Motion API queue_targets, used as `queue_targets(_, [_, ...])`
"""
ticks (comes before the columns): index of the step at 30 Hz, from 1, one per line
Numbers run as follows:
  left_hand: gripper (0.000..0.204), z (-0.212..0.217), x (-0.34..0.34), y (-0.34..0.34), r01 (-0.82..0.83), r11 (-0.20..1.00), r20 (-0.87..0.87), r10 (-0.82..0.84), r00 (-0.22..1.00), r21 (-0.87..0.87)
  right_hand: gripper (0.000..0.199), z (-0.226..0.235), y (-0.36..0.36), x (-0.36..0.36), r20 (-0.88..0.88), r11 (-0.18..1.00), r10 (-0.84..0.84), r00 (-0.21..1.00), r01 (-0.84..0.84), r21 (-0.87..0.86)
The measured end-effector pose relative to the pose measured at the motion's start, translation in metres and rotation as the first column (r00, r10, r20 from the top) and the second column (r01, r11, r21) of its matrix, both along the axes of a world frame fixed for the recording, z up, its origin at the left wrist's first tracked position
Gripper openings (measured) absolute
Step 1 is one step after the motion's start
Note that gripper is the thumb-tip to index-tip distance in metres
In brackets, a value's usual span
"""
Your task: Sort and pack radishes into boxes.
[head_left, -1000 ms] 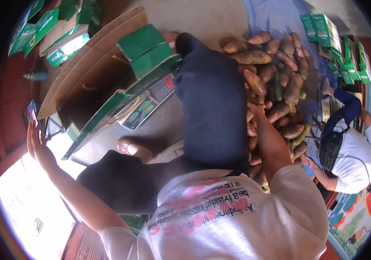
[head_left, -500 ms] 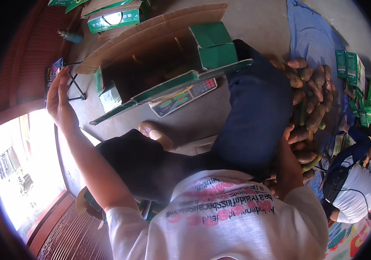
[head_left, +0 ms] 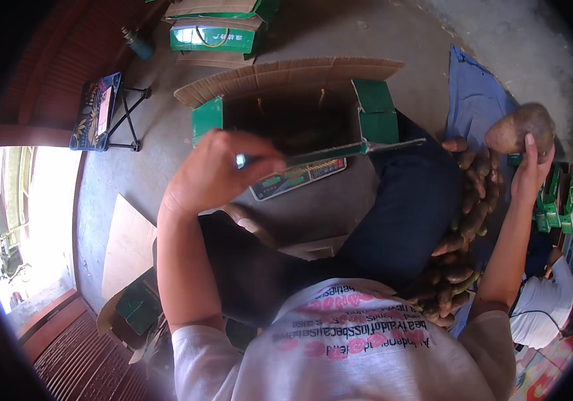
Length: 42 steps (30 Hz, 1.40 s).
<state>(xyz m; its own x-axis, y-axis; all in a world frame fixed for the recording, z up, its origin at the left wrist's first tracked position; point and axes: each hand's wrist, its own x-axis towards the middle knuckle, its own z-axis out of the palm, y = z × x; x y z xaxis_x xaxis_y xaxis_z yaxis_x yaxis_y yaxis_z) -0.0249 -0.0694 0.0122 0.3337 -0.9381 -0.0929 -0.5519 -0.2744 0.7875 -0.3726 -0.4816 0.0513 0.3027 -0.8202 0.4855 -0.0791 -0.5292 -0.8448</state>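
Note:
My right hand point(head_left: 532, 175) is raised at the right, gripping a large brown root vegetable point(head_left: 522, 128) with soil-coloured skin. Below it lies a heap of similar long root vegetables point(head_left: 475, 200), a few of them greenish, beside my knee. In front of me stands an open cardboard box point(head_left: 375, 107) with green outer panels and a dark inside. My left hand point(head_left: 230, 164) is over its near left corner, fingers bent toward the thumb. What lies between those fingers is too hidden to name. A scale point(head_left: 300, 179) with green displays shows under the box's near flap.
A folding stool point(head_left: 99, 110) and a bottle point(head_left: 138, 44) are at the far left. Green cartons point(head_left: 213, 37) sit beyond the box, more point(head_left: 555, 200) at the right. A blue sheet point(head_left: 470, 93) spreads under the heap. A co-worker point(head_left: 540, 304) crouches at the lower right.
My right hand has come up from beside the heap with a root vegetable in it. The left hand has moved right, from beyond the box's left side to its near corner, and its fingers have bent.

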Motion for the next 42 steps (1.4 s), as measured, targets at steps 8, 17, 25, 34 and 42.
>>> queue_targets(8, [0.031,0.000,0.017,0.039,0.248,0.966,-0.305,-0.217,0.927,0.067,0.089,0.053,0.158,0.221,-0.687,0.451,0.569,0.452,-0.870,-0.199])
queue_targets(17, [0.033,-0.002,0.027,0.051,0.223,0.974,-0.289,-0.200,0.936,0.048,0.082,-0.092,0.203,0.313,-0.957,0.249,0.243,-0.156,-0.944,0.217])
queue_targets(25, [0.029,-0.003,0.031,0.048,0.234,0.971,-0.267,-0.213,0.940,0.048,0.077,-0.143,0.209,0.307,-0.972,0.359,-0.100,-0.215,-0.919,0.166])
queue_targets(34, [0.025,-0.007,0.027,0.053,0.136,0.990,-0.243,-0.126,0.962,0.026,0.038,0.000,0.187,0.236,-0.664,0.631,0.552,0.505,-0.773,-0.063])
queue_targets(42, [0.027,-0.005,0.022,0.044,-0.142,0.969,-0.197,0.102,0.975,-0.201,0.031,-0.013,0.035,0.046,-0.344,0.987,0.085,0.935,-0.126,-0.099])
